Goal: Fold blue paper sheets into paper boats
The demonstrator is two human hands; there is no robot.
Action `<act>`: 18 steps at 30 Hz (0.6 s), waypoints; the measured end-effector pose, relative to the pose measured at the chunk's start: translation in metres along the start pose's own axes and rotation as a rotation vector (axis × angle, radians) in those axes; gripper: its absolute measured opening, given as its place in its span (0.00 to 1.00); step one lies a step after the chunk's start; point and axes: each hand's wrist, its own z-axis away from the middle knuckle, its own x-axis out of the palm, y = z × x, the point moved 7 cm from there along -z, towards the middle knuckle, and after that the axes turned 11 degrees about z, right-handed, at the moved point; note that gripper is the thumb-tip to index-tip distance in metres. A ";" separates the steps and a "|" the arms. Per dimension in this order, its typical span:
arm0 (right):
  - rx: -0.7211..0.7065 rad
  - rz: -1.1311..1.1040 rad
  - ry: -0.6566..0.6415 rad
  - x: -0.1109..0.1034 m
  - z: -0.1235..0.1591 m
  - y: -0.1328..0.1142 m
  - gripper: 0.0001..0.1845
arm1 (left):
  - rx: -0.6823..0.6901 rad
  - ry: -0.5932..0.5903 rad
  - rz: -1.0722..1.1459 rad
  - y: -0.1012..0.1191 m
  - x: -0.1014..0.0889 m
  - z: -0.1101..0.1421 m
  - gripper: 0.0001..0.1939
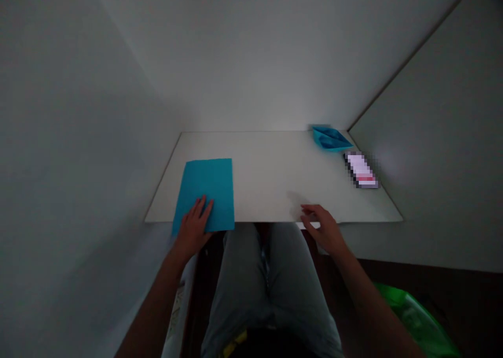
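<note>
A sheet of blue paper [214,182] lies at the left of the white table, its near edge reaching past the table's front edge. My left hand [194,224] rests on its lower left part with the fingers spread. Over the front edge, to the right of my knees, my right hand [322,227] hovers with thumb and fingers curved and apart; nothing shows between them. A folded blue paper boat [330,139] sits in the back right corner, away from both hands.
A phone [361,170] with a lit, blurred screen lies by the right wall. Walls close in the white table [263,174] at the back and both sides. Something green and shiny [412,316] stands on the dark floor at lower right.
</note>
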 end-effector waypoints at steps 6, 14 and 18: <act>-0.364 0.233 -0.190 0.037 -0.015 -0.052 0.47 | 0.226 -0.149 0.046 0.127 0.038 -0.022 0.41; -0.361 0.226 -0.225 0.030 -0.022 -0.010 0.34 | 0.365 -0.198 0.158 0.171 0.030 -0.036 0.38; -0.353 0.208 -0.221 0.022 -0.021 0.009 0.30 | 0.360 -0.252 0.156 0.127 0.021 -0.032 0.60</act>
